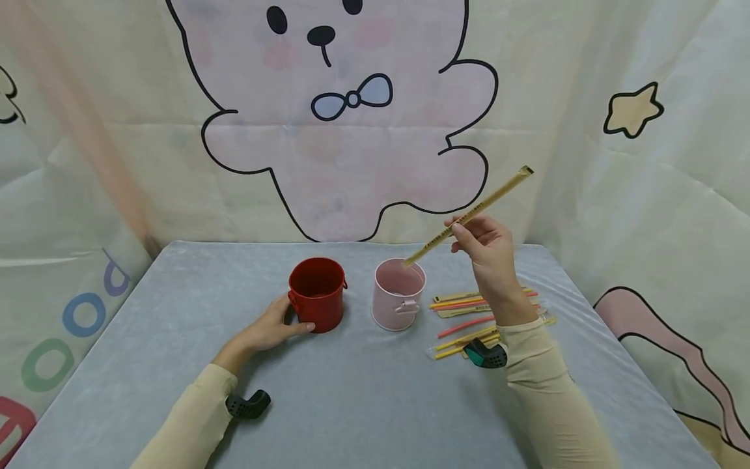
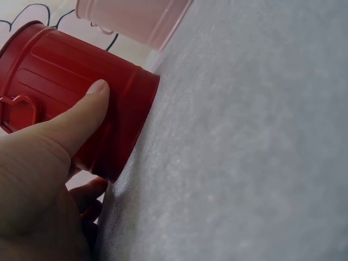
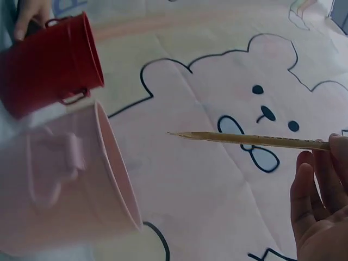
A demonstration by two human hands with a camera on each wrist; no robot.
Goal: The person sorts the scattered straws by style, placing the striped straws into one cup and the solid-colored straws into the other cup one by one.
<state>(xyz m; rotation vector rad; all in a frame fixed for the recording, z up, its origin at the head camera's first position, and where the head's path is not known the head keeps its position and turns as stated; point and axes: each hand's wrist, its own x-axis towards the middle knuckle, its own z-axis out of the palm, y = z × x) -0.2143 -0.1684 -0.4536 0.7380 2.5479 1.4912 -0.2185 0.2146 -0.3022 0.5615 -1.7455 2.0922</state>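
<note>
A small red bucket [image 1: 321,307] stands upright on the table, and my left hand [image 1: 272,327] holds its lower left side. In the left wrist view the thumb lies along the wall of the red bucket [image 2: 65,70]; the other fingers are partly hidden behind it. My right hand [image 1: 491,264] pinches a long straw in a printed gold-brown wrapper [image 1: 497,195] between thumb and fingers. The straw slants, with its lower end over the mouth of a pale pink bucket [image 1: 385,307]. In the right wrist view, the straw [image 3: 244,138] points toward the pink bucket [image 3: 65,179].
Several straws [image 1: 465,325], orange, yellow and gold-wrapped, lie in a loose pile right of the pink bucket, partly behind my right forearm. A pale blue cloth covers the table [image 1: 375,397]. A printed curtain [image 1: 539,85] hangs behind and along both sides.
</note>
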